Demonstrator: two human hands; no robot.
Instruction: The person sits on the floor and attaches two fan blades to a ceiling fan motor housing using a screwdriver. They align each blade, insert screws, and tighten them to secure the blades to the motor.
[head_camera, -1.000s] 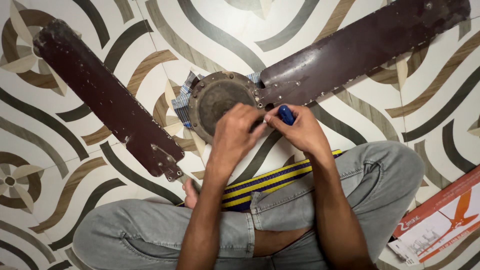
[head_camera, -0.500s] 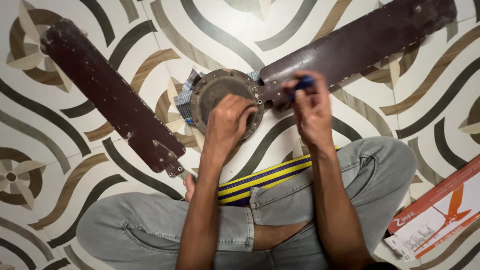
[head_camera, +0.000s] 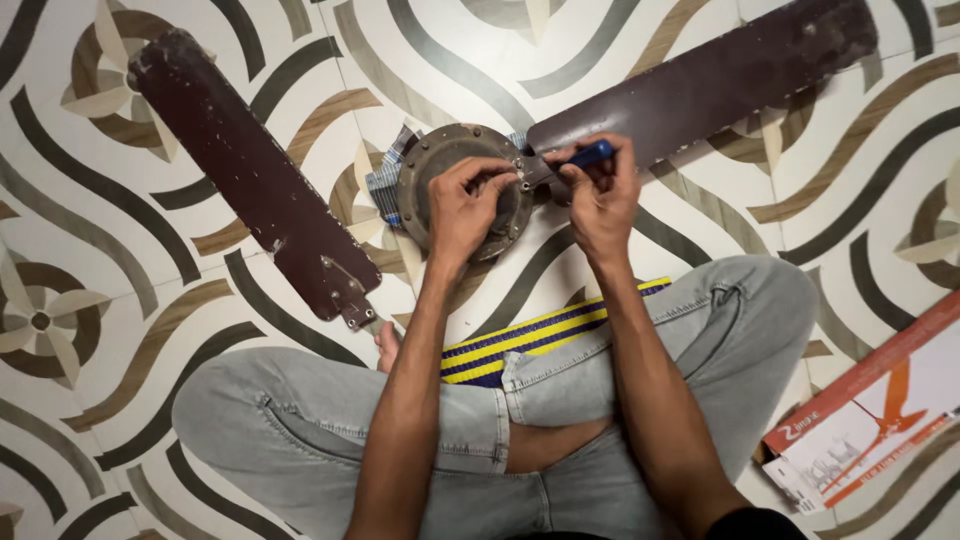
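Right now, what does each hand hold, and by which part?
The right hand grips a screwdriver by its blue handle. The left hand rests on the fan motor, fingertips at its rim beside the blade; no clear grasp.

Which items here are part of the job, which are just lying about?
In use: fan motor hub, attached blade, blue-handled screwdriver, left hand, right hand.
Lying about: detached blade, cardboard box.
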